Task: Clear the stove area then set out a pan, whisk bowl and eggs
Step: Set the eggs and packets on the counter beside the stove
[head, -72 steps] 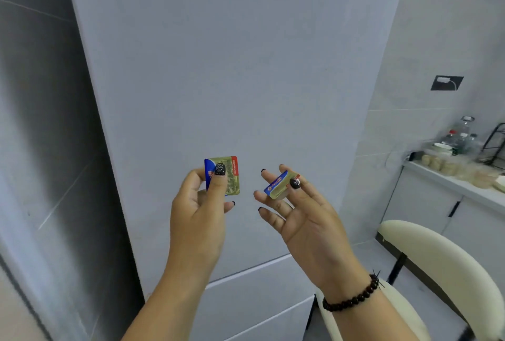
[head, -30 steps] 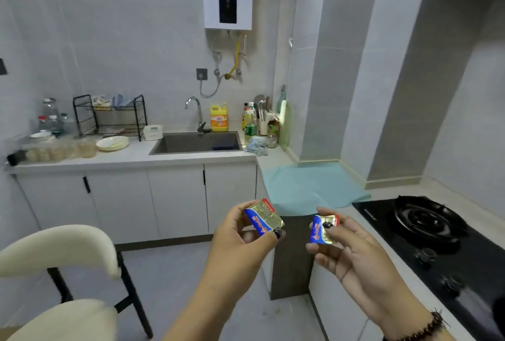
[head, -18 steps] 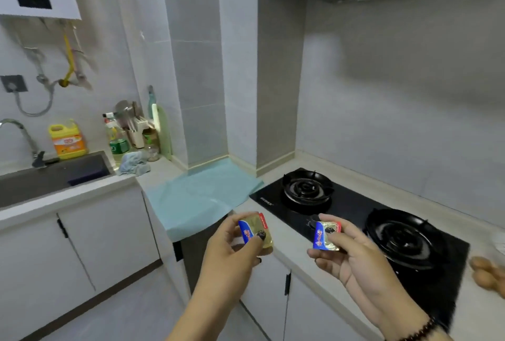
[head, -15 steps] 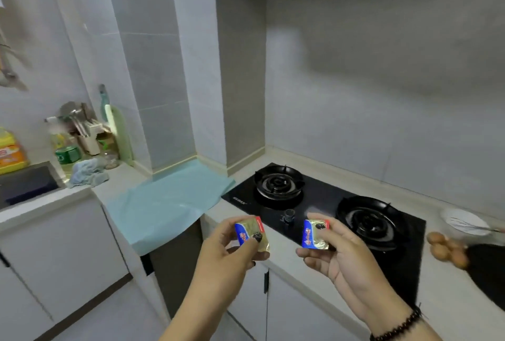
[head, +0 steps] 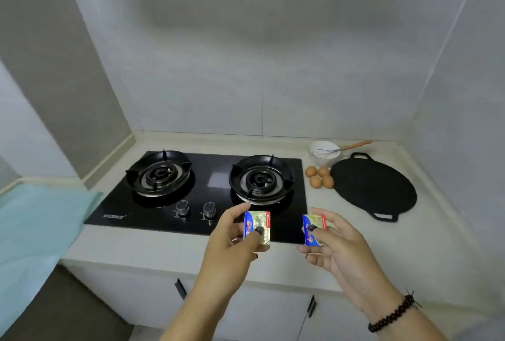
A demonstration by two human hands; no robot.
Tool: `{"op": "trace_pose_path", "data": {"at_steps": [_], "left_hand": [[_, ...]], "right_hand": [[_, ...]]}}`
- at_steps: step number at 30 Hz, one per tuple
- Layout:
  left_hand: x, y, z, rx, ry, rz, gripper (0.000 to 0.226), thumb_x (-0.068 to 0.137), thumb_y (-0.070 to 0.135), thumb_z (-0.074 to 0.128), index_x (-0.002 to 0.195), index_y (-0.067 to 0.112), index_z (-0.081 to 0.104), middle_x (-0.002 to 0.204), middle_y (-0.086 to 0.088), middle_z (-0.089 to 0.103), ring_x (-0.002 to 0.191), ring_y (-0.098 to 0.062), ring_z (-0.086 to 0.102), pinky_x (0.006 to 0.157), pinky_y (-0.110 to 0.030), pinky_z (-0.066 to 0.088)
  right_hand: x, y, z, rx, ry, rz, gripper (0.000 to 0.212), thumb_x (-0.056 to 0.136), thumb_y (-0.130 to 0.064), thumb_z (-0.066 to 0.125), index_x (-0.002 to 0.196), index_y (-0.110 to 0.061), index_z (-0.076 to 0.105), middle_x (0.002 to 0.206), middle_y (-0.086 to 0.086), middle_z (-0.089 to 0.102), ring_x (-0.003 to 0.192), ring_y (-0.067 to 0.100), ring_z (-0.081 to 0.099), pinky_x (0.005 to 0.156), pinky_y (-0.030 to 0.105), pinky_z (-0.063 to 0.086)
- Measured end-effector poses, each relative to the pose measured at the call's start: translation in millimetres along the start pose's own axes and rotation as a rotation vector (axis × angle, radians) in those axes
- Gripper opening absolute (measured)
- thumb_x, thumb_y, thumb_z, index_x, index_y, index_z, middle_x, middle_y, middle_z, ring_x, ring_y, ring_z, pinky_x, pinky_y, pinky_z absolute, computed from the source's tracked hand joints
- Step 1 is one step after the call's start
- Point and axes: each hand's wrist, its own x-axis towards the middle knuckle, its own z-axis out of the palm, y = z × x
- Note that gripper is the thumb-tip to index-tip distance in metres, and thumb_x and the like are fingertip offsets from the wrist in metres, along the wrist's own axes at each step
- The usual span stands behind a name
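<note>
Two small foil packets are being held up in front of the stove, one pinched in the left hand between thumb and fingers, the left packet, and one pinched likewise in the right hand, the right packet. Both are hanging over the glossy black glass of the hob's front edge, near the two knobs. Slipping looks like the likeliest trouble: the wrappers are looking smooth and shiny, gold with blue and red print, and a thumb-tip pinch is giving little purchase, so a packet may drop onto the glass or counter. Setting one down carelessly to the right may also nudge the eggs, four brown ovals lying loose and apt to roll, just beside the flat, matte black round pan with its loop handles. Behind them the white rounded bowl is holding a wire whisk with a wooden handle; all are already sitting on the pale counter.
</note>
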Motion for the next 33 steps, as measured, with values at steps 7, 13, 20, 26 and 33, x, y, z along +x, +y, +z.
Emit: {"op": "trace_pose_path", "data": {"at_steps": [7, 13, 20, 26, 33], "left_hand": [[68.9, -5.6, 84.7, -0.064, -0.176, -0.138, 0.036, 0.087, 0.013, 0.067, 0.116, 0.032, 0.061, 0.092, 0.003, 0.068, 0.071, -0.007, 0.067, 0.068, -0.022, 0.050], [125.3, -19.3, 161.2, -0.080, -0.048, -0.232, 0.035, 0.083, 0.017, 0.074, 0.114, 0.026, 0.061, 0.082, 0.004, 0.065, 0.066, -0.007, 0.060, 0.064, -0.022, 0.045], [179.3, -26.9, 203.3, 0.022, 0.126, -0.247, 0.033, 0.080, 0.020, 0.077, 0.107, 0.016, 0.058, 0.092, -0.004, 0.072, 0.086, -0.018, 0.069, 0.070, -0.023, 0.049], [223.0, -44.2, 197.0, 0.148, 0.118, -0.243, 0.028, 0.079, 0.020, 0.078, 0.101, 0.024, 0.062, 0.093, 0.002, 0.071, 0.087, -0.013, 0.066, 0.078, -0.023, 0.053], [276.3, -84.3, 195.2, 0.385, -0.023, -0.221, 0.035, 0.073, 0.021, 0.080, 0.103, 0.030, 0.062, 0.101, 0.003, 0.066, 0.089, -0.006, 0.065, 0.073, -0.012, 0.044]], "right_hand": [[75.7, 2.4, -78.5, -0.046, 0.116, 0.048, 0.036, 0.081, 0.004, 0.065, 0.110, -0.017, 0.060, 0.089, 0.013, 0.069, 0.059, 0.019, 0.056, 0.053, 0.028, 0.042], [151.6, -2.1, -132.7, -0.189, 0.157, 0.083, 0.031, 0.080, 0.001, 0.063, 0.103, -0.020, 0.059, 0.091, 0.011, 0.066, 0.056, 0.017, 0.056, 0.051, 0.024, 0.043], [235.2, -3.1, -174.8, -0.576, 0.104, 0.024, 0.041, 0.078, -0.020, 0.067, 0.116, -0.025, 0.053, 0.104, -0.001, 0.062, 0.090, 0.022, 0.066, 0.077, 0.034, 0.055], [313.3, 25.5, -168.3, -0.879, 0.088, 0.017, 0.021, 0.079, -0.024, 0.069, 0.093, -0.015, 0.056, 0.090, -0.001, 0.062, 0.082, 0.014, 0.059, 0.060, 0.022, 0.044], [359.9, 52.1, -150.0, -1.125, 0.137, 0.021, 0.027, 0.079, -0.026, 0.072, 0.101, -0.014, 0.059, 0.108, 0.002, 0.049, 0.100, 0.020, 0.057, 0.075, 0.024, 0.047]]}}
